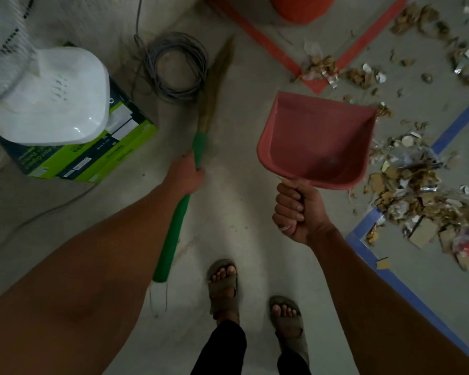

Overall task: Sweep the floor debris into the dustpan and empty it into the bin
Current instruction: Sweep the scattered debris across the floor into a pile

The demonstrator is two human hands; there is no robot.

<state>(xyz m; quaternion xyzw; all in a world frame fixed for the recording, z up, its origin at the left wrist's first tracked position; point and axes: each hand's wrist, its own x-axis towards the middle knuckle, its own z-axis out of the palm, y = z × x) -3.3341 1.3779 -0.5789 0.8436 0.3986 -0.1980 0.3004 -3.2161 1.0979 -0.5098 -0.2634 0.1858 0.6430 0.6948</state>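
Observation:
My left hand (186, 174) grips the green handle of a grass broom (175, 226); its straw head points up and away from me, toward a coil of cable. My right hand (295, 209) grips the handle of a pink dustpan (317, 139), held above the floor with its empty scoop facing up. Floor debris (414, 190) of cardboard scraps, foil and paper lies to the right of the dustpan, spread over blue tape lines. More debris (322, 67) sits at the corner of an orange tape outline. An orange bin (301, 8) is partly visible at the top.
A white fan base (52, 96) rests on a green and black box (92, 155) at the left. A grey cable coil (173, 66) lies on the concrete floor ahead. My sandalled feet (255, 296) stand at the bottom centre. A thin cord (38, 215) trails across the left floor.

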